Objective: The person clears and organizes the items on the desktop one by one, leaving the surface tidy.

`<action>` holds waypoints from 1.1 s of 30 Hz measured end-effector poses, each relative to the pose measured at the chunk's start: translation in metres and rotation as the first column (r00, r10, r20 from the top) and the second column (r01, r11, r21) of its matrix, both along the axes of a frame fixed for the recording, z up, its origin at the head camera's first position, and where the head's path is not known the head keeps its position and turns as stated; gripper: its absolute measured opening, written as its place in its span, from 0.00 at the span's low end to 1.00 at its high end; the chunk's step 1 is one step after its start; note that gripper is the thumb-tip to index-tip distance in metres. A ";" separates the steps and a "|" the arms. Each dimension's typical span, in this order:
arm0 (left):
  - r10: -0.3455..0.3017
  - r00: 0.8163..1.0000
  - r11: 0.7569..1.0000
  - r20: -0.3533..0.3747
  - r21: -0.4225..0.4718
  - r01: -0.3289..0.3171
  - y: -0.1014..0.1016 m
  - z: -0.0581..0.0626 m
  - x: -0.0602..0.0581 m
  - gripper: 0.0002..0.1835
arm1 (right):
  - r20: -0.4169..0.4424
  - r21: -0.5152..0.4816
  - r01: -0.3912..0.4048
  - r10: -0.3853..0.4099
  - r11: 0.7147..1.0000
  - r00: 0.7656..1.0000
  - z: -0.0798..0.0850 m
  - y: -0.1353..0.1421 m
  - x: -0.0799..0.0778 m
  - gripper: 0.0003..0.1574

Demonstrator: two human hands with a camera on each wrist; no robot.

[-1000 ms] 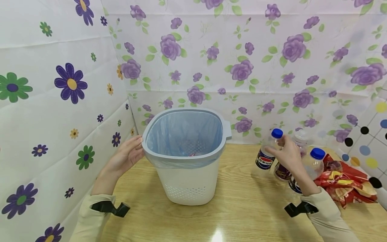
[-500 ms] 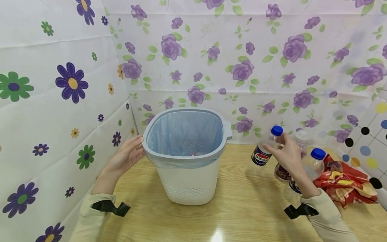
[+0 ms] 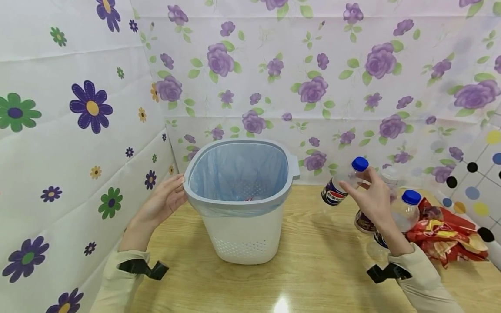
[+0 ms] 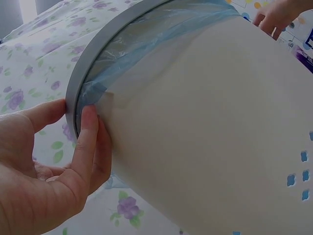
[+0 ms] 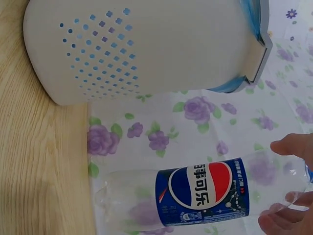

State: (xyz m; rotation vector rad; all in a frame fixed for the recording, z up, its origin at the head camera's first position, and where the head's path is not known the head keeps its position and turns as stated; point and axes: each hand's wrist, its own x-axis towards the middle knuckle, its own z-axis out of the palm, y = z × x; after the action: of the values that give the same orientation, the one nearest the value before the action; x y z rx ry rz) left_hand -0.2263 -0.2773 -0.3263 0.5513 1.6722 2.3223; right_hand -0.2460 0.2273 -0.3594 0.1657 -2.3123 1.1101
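Bottle [image 3: 334, 190] located to the left of my right hand [image 3: 373, 198], which grips it just below the blue cap [image 3: 359, 164]. Long axis tilted: cap up and to the right, base down and to the left, pointing towards the bin [image 3: 242, 230]. It appears to be off the surface [image 3: 313, 269]. The bin stands upright to the left, well apart from the bottle's base. Of the hands, my right is the nearer to the bottle; my left hand [image 3: 162, 202] is at the bin's left side, pinching the rim [image 4: 73, 90].

Obscured items: in the right wrist view the cap is mostly cut off and only some fingers show. The bottle's transparent base is hard to make out in the head view. A purple-labelled bottle [image 3: 365, 221] and a second blue-capped bottle [image 3: 406, 214] are partly covered by my right arm [image 3: 400, 241]. Something small and red [image 3: 248, 198] shows inside the bin; I cannot identify it.
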 end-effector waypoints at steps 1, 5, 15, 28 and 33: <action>0.002 1.000 1.000 -0.002 0.000 -0.002 0.000 0.000 0.000 0.15 | -0.012 -0.003 0.000 0.000 1.000 1.000 0.000 0.000 0.000 0.35; 0.002 1.000 1.000 -0.005 -0.002 -0.002 0.000 -0.001 0.000 0.15 | -0.041 -0.018 0.001 -0.001 1.000 0.999 0.000 -0.001 0.001 0.36; 0.000 1.000 1.000 -0.007 -0.009 0.000 0.000 -0.002 0.001 0.15 | -0.093 -0.067 -0.020 0.014 0.998 0.996 0.003 -0.006 0.002 0.36; -0.007 1.000 1.000 -0.014 0.004 0.008 0.000 -0.002 0.000 0.15 | -0.194 -0.072 -0.088 0.073 0.994 0.978 0.007 -0.010 0.002 0.37; -0.005 1.000 1.000 -0.012 0.004 0.005 0.000 -0.003 -0.001 0.15 | -0.218 -0.075 -0.103 0.084 0.992 0.972 0.009 -0.010 0.002 0.38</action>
State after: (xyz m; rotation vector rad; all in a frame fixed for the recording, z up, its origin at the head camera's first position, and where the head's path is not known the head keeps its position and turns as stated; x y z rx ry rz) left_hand -0.2269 -0.2769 -0.3291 0.5704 1.6701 2.3242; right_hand -0.2438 0.2170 -0.3503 0.3476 -2.0799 1.1748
